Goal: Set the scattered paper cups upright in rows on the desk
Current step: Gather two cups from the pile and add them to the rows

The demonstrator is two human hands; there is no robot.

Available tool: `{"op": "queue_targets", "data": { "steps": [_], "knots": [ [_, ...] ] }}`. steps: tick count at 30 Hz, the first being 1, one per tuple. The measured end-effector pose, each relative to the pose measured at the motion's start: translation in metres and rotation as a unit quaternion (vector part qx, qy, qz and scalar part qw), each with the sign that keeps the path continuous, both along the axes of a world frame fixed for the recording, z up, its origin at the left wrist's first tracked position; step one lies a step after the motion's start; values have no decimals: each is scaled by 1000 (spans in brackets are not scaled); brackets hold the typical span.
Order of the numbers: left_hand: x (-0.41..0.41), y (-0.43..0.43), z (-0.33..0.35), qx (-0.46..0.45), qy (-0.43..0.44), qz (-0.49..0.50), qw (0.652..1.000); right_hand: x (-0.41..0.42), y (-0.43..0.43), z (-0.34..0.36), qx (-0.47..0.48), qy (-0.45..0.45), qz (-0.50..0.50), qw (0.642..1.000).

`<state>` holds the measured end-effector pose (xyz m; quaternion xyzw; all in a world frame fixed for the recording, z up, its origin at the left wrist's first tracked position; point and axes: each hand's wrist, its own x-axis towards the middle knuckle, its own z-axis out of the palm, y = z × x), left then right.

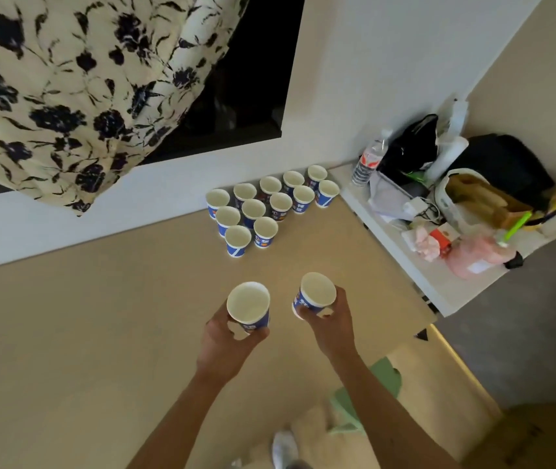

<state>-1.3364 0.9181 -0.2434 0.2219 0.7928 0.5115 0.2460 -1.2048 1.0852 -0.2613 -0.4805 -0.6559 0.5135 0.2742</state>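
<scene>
My left hand [232, 336] and right hand [329, 319] each grip an upright paper cup [249, 306], fingers curled, over the desk [100, 333]; next, both should extend the standing rows [280, 204].

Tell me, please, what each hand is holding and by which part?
The left hand grips the left cup round its lower side wall, mouth up; the right hand grips the right cup likewise.
</scene>
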Motion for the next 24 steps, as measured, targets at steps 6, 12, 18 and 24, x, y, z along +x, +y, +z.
{"op": "queue_targets", "data": {
  "steps": [6,12,18,24],
  "knots": [
    [6,25,-9,-27,10,37,999,-42,73,-18,-15,-16,55,998],
    [10,80,-5,-57,14,115,992,-88,147,-44,-9,-44,122,991],
    [9,137,-10,-73,10,142,987,-127,208,-74,-2,-61,183,981],
    [15,159,-15,-105,7,154,982,-151,244,-107,8,-65,211,975]
  ]
}}
